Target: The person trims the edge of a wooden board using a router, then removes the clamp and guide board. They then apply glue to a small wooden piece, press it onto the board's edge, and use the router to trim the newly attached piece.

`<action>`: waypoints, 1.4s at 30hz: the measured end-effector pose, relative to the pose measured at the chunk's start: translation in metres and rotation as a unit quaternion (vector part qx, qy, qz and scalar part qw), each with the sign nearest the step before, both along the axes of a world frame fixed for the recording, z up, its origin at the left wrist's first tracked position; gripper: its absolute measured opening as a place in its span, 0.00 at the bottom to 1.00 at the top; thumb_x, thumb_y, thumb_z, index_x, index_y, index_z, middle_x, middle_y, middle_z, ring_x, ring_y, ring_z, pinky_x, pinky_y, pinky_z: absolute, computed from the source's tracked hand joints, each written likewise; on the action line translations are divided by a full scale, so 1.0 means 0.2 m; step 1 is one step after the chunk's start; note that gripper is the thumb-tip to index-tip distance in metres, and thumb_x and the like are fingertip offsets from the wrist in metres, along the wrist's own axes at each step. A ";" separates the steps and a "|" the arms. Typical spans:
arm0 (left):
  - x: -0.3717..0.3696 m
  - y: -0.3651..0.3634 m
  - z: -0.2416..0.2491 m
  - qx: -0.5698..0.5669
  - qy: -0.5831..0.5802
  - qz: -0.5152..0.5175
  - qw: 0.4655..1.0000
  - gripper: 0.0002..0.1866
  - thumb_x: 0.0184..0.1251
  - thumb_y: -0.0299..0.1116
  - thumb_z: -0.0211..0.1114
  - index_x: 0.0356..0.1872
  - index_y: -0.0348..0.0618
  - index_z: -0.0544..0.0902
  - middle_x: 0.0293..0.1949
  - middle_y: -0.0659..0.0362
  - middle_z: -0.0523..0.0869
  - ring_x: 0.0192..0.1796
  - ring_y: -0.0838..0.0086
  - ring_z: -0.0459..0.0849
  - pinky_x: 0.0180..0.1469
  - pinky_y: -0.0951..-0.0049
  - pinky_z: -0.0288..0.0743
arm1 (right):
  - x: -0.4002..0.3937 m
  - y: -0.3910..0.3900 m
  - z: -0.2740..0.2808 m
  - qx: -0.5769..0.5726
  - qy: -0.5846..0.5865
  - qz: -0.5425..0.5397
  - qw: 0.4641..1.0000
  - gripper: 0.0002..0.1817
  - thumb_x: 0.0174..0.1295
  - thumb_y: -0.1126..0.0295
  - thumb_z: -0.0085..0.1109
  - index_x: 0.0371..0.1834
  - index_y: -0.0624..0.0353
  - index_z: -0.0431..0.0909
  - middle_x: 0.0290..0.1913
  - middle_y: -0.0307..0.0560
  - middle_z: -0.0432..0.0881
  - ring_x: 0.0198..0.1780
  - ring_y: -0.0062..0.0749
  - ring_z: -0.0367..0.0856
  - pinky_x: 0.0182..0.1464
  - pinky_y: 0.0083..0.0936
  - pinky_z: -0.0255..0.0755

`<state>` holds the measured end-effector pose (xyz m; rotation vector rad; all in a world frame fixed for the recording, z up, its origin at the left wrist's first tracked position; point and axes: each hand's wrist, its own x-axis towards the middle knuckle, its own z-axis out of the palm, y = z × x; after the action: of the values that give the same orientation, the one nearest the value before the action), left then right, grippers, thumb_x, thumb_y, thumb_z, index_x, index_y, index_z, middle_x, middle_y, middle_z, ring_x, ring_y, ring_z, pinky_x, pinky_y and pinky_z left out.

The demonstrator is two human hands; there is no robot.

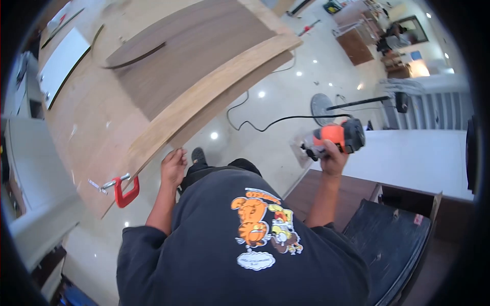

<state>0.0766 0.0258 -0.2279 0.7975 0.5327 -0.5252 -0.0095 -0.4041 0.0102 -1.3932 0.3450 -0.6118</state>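
My right hand [335, 159] is wrapped round an orange and black trim router [334, 135], held out over the floor to the right, its clear base turned left. A black cord [286, 119] runs from it. Close by the near edge of the workbench, my left hand [174, 164] has its fingers curled together; what they hold, if anything, is hidden. Just above it lies a long pale wood strip [204, 94] along the edge of a brown wood-grain panel [189, 48]. A red G-clamp [126, 191] grips the bench's near corner.
A thin curved strip [137, 57] lies on the panel, and a white board [65, 64] on the bench's far left. To my right stand a white panel [413, 155] and a dark cabinet with a black bag [385, 242]. A round stand base [322, 108] is on the glossy floor.
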 end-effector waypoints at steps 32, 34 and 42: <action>0.04 -0.08 0.04 0.198 0.101 0.069 0.972 0.04 0.69 0.34 0.62 0.40 0.49 0.82 0.30 0.65 0.84 0.32 0.75 0.83 0.32 0.74 0.72 | 0.09 -0.50 -0.19 0.012 -0.021 0.027 0.999 0.28 0.46 0.78 0.72 0.55 0.63 0.77 0.46 0.45 0.83 0.47 0.32 0.83 0.54 0.33 0.78; 0.01 -0.08 0.04 0.224 0.113 0.067 0.966 0.04 0.69 0.35 0.62 0.39 0.49 0.82 0.29 0.65 0.84 0.30 0.75 0.83 0.29 0.75 0.71 | 0.08 -0.54 -0.20 0.012 -0.027 0.023 0.999 0.28 0.45 0.77 0.72 0.54 0.63 0.77 0.46 0.44 0.83 0.47 0.32 0.83 0.54 0.33 0.78; -0.04 -0.15 0.02 0.411 0.013 0.044 0.911 0.06 0.70 0.33 0.62 0.39 0.41 0.80 0.28 0.61 0.83 0.26 0.78 0.80 0.23 0.80 0.63 | 0.01 -0.73 -0.21 0.030 -0.038 0.006 0.999 0.27 0.45 0.78 0.74 0.52 0.62 0.78 0.44 0.41 0.83 0.45 0.30 0.83 0.52 0.31 0.78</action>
<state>0.0680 -0.0034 -0.2234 1.5620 0.8263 -0.2080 -0.0068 -0.5496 -0.0316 -1.3096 0.2919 -0.6369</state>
